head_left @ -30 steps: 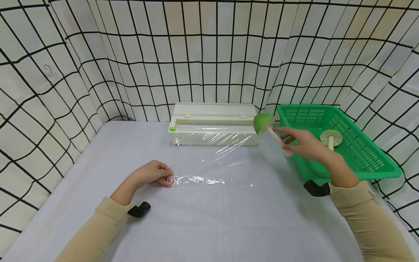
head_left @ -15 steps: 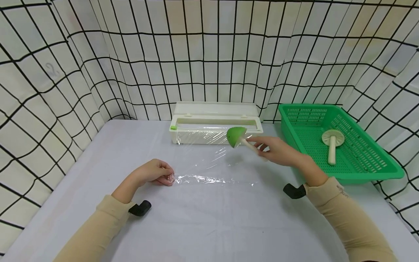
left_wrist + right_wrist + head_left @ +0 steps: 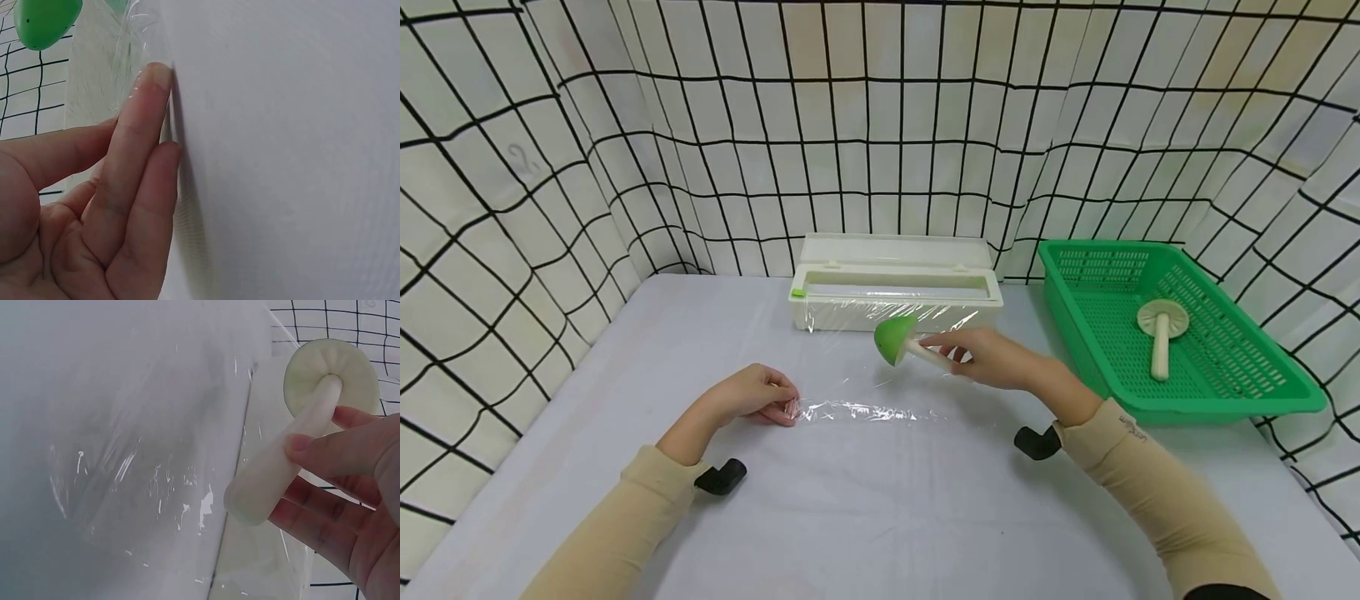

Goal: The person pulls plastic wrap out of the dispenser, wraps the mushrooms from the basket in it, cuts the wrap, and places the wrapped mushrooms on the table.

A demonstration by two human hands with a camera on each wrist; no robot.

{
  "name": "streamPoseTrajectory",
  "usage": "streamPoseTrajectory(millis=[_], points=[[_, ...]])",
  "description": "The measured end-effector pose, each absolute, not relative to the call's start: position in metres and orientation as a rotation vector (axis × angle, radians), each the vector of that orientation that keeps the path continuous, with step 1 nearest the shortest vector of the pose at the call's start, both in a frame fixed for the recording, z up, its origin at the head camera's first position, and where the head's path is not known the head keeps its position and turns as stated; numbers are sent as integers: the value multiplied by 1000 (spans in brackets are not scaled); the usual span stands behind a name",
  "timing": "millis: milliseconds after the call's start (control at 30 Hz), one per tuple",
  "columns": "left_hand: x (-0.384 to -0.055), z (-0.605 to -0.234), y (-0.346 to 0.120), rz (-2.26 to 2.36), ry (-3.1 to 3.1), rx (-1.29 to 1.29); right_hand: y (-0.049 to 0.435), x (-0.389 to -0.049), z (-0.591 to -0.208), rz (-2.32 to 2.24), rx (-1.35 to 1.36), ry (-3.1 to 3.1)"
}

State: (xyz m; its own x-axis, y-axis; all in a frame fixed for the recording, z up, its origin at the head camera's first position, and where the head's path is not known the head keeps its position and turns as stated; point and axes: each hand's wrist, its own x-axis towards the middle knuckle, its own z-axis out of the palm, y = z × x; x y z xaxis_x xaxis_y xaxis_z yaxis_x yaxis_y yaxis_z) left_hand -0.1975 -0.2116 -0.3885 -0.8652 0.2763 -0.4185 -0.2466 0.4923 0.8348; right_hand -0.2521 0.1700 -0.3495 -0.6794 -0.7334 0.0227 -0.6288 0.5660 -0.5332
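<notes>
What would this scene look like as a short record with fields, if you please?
left hand: pinches the near left corner of the clear plastic film
right hand: holds the green-capped mushroom by its white stem, above the film
white film dispenser: lid open, film drawn out over its front
green basket: at the right, holding a second mushroom, pale cap underside showing
surface: white-covered table
</notes>
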Motion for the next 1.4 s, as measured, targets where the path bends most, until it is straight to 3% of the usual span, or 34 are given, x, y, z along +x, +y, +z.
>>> streamPoseTrajectory(millis=[600, 1400], points=[[-198, -387, -210, 1310, 2259, -2, 130, -257, -366, -640, -1301, 2538], [-199, -386, -209, 1369, 2220, 116, 125, -252, -386, -517, -1327, 2649]])
